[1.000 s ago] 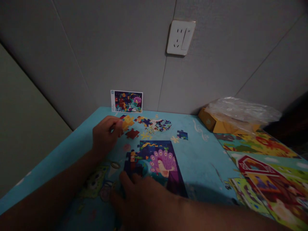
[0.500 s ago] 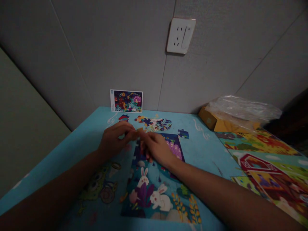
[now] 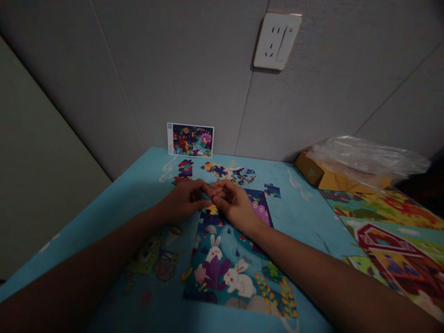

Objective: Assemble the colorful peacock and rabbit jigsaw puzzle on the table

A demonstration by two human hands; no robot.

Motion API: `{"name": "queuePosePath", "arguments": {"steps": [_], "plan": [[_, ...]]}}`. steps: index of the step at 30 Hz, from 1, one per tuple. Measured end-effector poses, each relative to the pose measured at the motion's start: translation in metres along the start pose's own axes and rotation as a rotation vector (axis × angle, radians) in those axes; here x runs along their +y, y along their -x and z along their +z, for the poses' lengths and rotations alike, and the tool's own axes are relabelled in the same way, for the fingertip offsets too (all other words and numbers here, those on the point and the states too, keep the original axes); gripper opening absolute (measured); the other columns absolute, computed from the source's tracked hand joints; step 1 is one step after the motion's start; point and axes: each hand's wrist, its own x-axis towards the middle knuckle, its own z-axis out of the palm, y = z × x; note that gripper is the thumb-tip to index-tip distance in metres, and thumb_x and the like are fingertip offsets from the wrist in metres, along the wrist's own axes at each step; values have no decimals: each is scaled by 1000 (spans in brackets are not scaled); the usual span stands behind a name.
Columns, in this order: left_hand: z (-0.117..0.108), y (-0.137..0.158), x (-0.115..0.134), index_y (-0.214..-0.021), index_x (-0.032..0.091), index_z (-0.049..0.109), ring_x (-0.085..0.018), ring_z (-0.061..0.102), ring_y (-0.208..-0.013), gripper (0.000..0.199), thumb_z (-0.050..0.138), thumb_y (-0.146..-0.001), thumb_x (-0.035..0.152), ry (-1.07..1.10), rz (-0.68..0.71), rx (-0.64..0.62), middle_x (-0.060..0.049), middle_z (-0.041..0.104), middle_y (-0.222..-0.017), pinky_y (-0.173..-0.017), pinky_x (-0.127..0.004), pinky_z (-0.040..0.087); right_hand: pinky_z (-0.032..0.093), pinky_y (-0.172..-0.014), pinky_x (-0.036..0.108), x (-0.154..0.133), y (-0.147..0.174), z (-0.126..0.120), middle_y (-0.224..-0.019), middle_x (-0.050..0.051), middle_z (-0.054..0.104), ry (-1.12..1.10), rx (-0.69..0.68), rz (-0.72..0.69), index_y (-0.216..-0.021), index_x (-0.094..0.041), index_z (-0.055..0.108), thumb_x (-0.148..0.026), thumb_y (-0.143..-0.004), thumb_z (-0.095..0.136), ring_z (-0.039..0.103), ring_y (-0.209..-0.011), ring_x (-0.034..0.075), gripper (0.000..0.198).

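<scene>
One partly assembled jigsaw (image 3: 239, 266), rabbits at its near end, lying on the blue desk (image 3: 107, 210) well in from the left edge. Left hand (image 3: 185, 200) and right hand (image 3: 239, 209), fingers bent, tips meeting over its far part; whether they pinch a piece cannot be told. Loose pieces (image 3: 244, 175) near the desk's far edge; picture card (image 3: 192, 141) upright by the far left corner.

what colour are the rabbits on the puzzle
The rabbits are white, shown in the head view.

Dim rm, gray wall (image 3: 194, 64) w/ wht socket (image 3: 277, 41) abv tbl (image 3: 294, 222)
</scene>
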Motion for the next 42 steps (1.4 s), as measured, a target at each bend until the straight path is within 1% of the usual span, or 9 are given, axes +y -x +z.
{"name": "queuePosePath", "arguments": {"steps": [4, 7, 10, 14, 17, 22, 30, 35, 42], "plan": [[-3, -2, 4, -106, 17, 60, -11, 55, -60, 31, 68, -81, 34, 145, -48, 37, 2, 62, -76, -53, -21, 40, 41, -53, 23, 3, 0, 0, -64, -7, 58, 15, 64, 52, -100, -20, 52, -37, -65, 81, 51, -53, 10, 48], [-6, -2, 8, -96, 15, 62, -9, 48, -51, 28, 67, -82, 38, 193, -84, -39, 5, 55, -63, -47, -19, 33, 36, -49, 22, 4, 1, -1, -57, -10, 53, 87, 6, 59, -99, -20, 51, -40, -71, 79, 47, -49, 9, 44], [-7, -1, 11, -79, 16, 56, -7, 43, -46, 32, 68, -81, 46, 280, -107, -64, 5, 54, -60, -42, -18, 28, 38, -52, 22, -5, 9, 3, -61, -9, 55, 184, -107, -3, -99, -19, 55, -32, -76, 75, 49, -53, 9, 33], [-9, 0, 12, -74, 17, 51, -6, 38, -39, 39, 63, -85, 52, 410, -140, 14, 3, 56, -54, -37, -19, 25, 43, -63, 23, -31, 30, 20, -70, -4, 63, 492, -288, -114, -92, -18, 65, -16, -86, 66, 58, -64, 10, 7], [-9, 0, 12, -73, 17, 52, -5, 36, -38, 40, 65, -84, 53, 449, -156, 4, 2, 59, -53, -37, -19, 23, 48, -74, 23, -40, 47, 34, -88, 2, 72, 567, -509, -220, -95, -18, 70, -14, -92, 59, 66, -80, 12, 12], [-4, 0, 12, -72, 15, 58, -5, 39, -41, 38, 69, -83, 50, 398, -110, -103, 2, 58, -53, -41, -19, 29, 49, -69, 23, -24, 57, 42, -93, 6, 71, 673, -715, -335, -110, -17, 73, -25, -100, 51, 64, -79, 13, 25], [-1, -2, 8, -71, 14, 62, -7, 40, -44, 40, 67, -82, 52, 346, -109, -151, 0, 59, -53, -43, -19, 30, 47, -76, 28, -15, 54, 45, -86, 5, 68, 745, -708, -443, -110, -19, 74, -21, -97, 54, 59, -80, 16, 24], [-2, -2, 7, -72, 14, 63, -7, 41, -44, 36, 65, -84, 48, 340, -84, -157, 0, 59, -54, -43, -20, 30, 48, -83, 31, -19, 52, 45, -88, 7, 70, 688, -712, -432, -108, -16, 74, -24, -97, 56, 62, -84, 17, 23], [-2, -2, 8, -73, 14, 63, -7, 42, -46, 36, 63, -85, 48, 313, -98, -168, 0, 60, -56, -44, -19, 30, 53, -81, 29, -14, 54, 46, -100, 9, 70, 616, -587, -361, -114, -15, 69, -22, -99, 51, 65, -90, 17, 25]]}}
